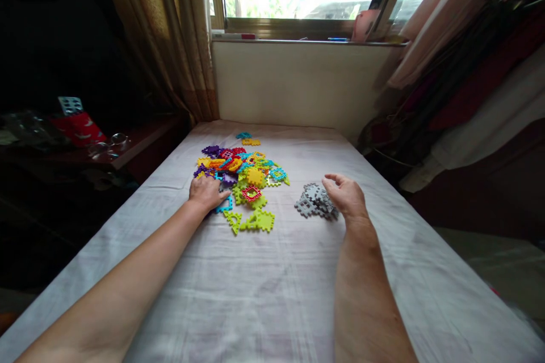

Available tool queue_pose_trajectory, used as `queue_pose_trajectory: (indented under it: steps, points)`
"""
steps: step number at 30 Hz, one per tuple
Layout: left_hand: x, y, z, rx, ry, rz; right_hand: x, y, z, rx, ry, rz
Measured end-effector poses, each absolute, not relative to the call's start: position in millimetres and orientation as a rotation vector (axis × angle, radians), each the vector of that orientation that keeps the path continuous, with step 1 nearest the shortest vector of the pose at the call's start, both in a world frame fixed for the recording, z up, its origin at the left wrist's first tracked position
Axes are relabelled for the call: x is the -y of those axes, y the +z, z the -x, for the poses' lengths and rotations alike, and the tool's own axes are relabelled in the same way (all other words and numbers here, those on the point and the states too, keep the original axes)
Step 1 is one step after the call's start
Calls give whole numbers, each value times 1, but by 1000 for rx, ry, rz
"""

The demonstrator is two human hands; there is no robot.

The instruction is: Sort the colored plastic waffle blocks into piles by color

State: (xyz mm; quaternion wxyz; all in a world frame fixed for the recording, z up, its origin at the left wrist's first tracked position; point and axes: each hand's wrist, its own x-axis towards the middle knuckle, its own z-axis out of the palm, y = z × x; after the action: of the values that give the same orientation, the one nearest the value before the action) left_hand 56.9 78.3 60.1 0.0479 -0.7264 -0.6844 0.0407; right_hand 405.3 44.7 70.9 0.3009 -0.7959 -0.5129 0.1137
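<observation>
A mixed pile of colourful plastic interlocking building tiles (254,176) lies on the sheet, with yellow, red, purple, blue and green pieces. My left hand (206,191) rests at the pile's left edge, thumb stretched out over a blue square frame tile (225,204); its other fingers dip partly out of sight among the pieces. Several lime-green tiles (259,220) lie at the near side. To the right is a separate heap of grey tiles (315,202). My right hand (347,195) hovers at that heap's right edge, fingers loosely extended and apart, with nothing visible in them.
A pale sheet (272,289) covers the bed-like surface. At its far end are a wall and a window sill (289,42). A dark side table (140,136) with eyeglasses (108,146) and a red pouch (79,127) stands left; clothes (481,136) hang right.
</observation>
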Motion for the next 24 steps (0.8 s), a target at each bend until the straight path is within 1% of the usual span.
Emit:
queue_pose_trajectory:
  steps: [6,12,14,19,24]
  points:
    - [-94,57,-66,2216,174,2158,-44,72,-403,1365,316,2109]
    - [-79,72,-39,2221,142,2262,-43,76,-403,1384,338,2086]
    - [-71,73,-30,2195,-17,2355,-44,77,-398,1415,381,2051]
    - [-43,57,-43,2087,-689,2639,-46,77,-359,1623,637,1855]
    - [-17,31,-90,1842,-1057,2722,-41,69,-305,1843,949,1632]
